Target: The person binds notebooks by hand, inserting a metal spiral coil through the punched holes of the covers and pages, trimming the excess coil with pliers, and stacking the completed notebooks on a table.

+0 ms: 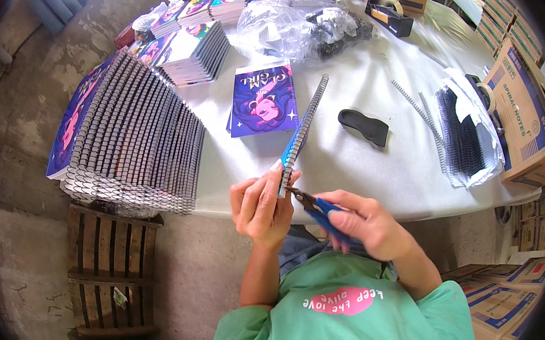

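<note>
My left hand [262,207] is closed around the lower part of a spiral notebook [299,133], which is held on edge with its coil facing up. The coil sticks out past the notebook's far end. In my right hand [363,224] is a pair of pliers [322,211] with blue handles. Their dark jaws meet the near end of the coil, beside my left fingers. Whether the jaws are closed on the wire cannot be made out. A purple-covered notebook [264,104] lies flat just beyond my left hand.
On the left stands a tall stack of spiral-bound notebooks [136,138]. Behind it are piles of unbound booklets [195,53] and clear plastic wrap [272,27]. A black curved object [363,127], loose coils [420,112], a bundle of black coils [462,135] and a cardboard box [520,117] occupy the right.
</note>
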`<state>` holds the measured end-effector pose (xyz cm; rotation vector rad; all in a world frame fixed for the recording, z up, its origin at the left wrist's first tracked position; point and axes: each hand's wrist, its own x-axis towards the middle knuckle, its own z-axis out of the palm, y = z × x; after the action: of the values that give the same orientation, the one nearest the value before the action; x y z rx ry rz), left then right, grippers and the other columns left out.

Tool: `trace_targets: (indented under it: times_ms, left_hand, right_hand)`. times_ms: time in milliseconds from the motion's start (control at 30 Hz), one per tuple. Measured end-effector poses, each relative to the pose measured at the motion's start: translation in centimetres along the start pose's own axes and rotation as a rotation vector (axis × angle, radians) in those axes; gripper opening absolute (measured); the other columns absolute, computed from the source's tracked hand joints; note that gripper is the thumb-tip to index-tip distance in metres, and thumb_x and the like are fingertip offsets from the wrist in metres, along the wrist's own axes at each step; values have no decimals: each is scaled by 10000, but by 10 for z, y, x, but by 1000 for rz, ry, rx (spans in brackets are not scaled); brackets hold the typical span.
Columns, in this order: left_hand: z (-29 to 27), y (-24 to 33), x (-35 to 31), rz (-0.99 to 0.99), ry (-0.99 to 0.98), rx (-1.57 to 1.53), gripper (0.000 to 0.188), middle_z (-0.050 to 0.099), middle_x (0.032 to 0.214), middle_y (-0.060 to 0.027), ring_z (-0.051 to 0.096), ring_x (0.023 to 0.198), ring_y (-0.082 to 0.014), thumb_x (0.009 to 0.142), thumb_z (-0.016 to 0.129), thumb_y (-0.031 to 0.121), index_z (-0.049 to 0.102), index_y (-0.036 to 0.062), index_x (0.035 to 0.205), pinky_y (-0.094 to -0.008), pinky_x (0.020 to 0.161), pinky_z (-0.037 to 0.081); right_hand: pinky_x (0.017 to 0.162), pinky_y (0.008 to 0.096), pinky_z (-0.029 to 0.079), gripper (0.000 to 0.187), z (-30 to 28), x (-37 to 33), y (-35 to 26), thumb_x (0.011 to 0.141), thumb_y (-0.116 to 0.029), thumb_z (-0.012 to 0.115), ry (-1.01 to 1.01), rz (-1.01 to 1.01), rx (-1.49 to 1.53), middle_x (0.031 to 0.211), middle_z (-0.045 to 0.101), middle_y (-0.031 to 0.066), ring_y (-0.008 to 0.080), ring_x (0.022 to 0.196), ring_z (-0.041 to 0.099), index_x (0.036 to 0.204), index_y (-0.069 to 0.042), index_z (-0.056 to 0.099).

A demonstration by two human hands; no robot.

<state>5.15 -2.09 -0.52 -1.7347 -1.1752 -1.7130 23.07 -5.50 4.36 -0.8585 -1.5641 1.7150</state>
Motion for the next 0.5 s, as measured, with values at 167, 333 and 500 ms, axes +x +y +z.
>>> trace_targets:
  times_ms: [167, 333, 500]
  left_hand:
    - [2, -3, 6, -154, 19, -11, 218, 627, 744, -63, 530, 648, -177, 684, 744, -27, 686, -13, 894, -282, 563, 417]
    - [-4, -16, 15, -737, 309, -521, 338, 568, 815, -21, 533, 712, -86, 890, 617, 141, 539, -11, 1181, -226, 643, 462]
    - [-15, -3, 37, -756, 386, -822, 383, 464, 997, -27, 519, 800, -65, 961, 484, 165, 420, 44, 1319, -223, 733, 487]
  right_hand:
    - [854, 396, 435, 422, -8, 1, 14, 893, -246, 551, 90, -27, -317, 1082, 524, 178, 301, 1029, 534, 1271, -71, 486]
    - [934, 503, 292, 473, -63, -9, 101, 816, -217, 628, 633, 23, -1435, 1137, 467, 144, 320, 1091, 438, 1274, -207, 509]
    - [1027, 557, 215, 625, -78, 6, 85, 897, -459, 511, 678, -188, -1039, 1373, 360, 135, 302, 1319, 287, 1428, -200, 305]
